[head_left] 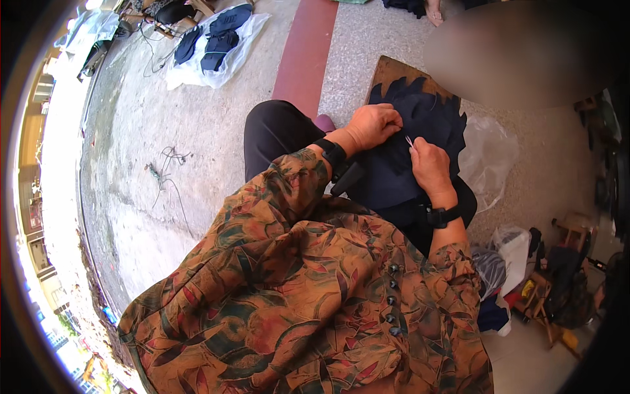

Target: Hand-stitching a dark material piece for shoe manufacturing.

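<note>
A pile of dark navy cloth pieces [377,177] lies over my lap and a brown wooden board [388,67]. Their overlapping edges fan out in points on the far and right sides. My left hand [374,125] is over the cloth, thumb and fingertips pinched together; what is between them is too small to make out. Close by on the right, my right hand [430,164] is closed around small pale snips [409,141]. Two thin tips of the snips show, pointing toward the left fingertips; the rest is hidden in the hand.
Bundles of dark cloth [220,43] lie on a plastic sheet [252,33] at the far left. Tangled cord [164,167] is on the concrete floor. A clear plastic bag [489,157] lies right of the board. A wooden stool [535,292] stands at lower right. Another person's hand [434,12] shows at the top.
</note>
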A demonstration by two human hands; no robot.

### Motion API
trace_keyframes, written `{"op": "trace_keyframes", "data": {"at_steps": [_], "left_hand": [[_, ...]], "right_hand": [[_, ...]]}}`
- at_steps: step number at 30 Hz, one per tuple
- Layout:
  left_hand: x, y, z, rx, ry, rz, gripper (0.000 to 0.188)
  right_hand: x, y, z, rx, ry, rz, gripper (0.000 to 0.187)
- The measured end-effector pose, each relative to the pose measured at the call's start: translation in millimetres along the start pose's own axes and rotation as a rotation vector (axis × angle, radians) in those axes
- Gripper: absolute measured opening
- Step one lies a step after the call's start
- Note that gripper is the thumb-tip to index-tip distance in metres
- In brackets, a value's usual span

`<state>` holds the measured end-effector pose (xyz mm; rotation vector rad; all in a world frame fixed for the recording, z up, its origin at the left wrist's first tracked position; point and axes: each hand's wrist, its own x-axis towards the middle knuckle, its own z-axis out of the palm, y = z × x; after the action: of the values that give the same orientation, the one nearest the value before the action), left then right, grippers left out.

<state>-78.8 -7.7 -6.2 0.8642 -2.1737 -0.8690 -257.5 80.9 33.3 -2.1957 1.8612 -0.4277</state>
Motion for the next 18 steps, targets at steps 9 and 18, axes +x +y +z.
{"op": "trace_keyframes", "data": {"at_steps": [9,18], "left_hand": [[-2.9,12.9,1.7,0.11,0.058,0.042,0.006],[5.9,10.8,-0.5,0.141,-0.106,-0.031,0.014]], "right_hand": [[-0.1,-0.7,-0.6,0.019,0.004,0.001,0.012],[-1.2,-1.2,0.1,0.01,0.007,0.023,0.011]]}}
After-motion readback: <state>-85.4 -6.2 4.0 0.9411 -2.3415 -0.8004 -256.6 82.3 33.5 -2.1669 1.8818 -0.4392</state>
